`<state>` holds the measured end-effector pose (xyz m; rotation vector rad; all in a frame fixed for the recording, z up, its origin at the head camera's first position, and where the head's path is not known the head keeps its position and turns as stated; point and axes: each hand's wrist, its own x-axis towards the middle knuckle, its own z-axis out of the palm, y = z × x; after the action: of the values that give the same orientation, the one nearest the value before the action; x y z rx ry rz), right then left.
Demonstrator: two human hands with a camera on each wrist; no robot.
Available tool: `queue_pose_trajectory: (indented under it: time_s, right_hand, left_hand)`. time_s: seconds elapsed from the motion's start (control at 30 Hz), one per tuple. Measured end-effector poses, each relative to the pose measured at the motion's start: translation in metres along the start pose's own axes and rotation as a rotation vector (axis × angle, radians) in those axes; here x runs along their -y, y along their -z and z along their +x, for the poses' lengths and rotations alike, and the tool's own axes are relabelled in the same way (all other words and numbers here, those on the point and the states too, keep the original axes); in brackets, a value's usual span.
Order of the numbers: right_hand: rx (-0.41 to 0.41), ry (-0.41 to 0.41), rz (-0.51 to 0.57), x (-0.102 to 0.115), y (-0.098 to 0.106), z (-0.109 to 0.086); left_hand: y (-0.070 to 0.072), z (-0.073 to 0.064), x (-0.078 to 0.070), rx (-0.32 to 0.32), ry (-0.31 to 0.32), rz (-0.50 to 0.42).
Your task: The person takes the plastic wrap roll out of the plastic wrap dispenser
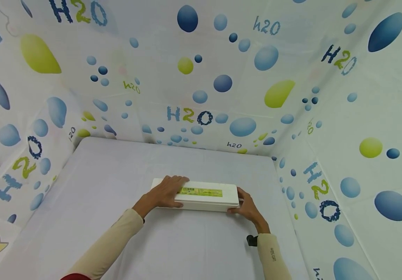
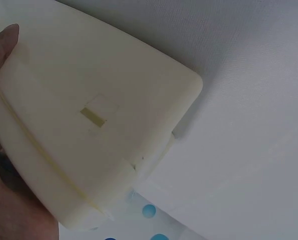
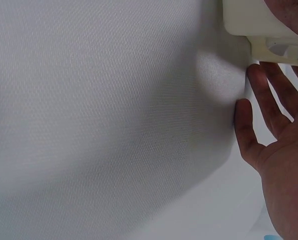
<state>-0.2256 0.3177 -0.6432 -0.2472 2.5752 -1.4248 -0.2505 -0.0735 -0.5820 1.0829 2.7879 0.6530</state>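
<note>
Beige sleeves (image 1: 108, 243) stretch forward, left hand (image 1: 166, 191) gripping a white box (image 1: 206, 199) with curled fingers, right hand (image 1: 248, 206) pinching its end.

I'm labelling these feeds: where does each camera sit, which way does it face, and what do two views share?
Head: on the head, facing forward and down at the white box and white surface; left hand, right hand and both sleeves show.
Left wrist: on that wrist, facing the white box; part of the left hand shows at left.
Right wrist: on that wrist, facing mostly the white surface; the right hand shows at right.
Head and left wrist share the white box and left hand.
</note>
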Motion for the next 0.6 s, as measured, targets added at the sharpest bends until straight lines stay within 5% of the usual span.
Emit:
queue_pose_trajectory:
  time_s: [0.6]
  right_hand:
    - [-0.031,0.015,0.006,0.0043,-0.0024,-0.0009]
  left_hand:
    - [0.0010,-0.0020,0.0020,-0.020,0.006,0.018]
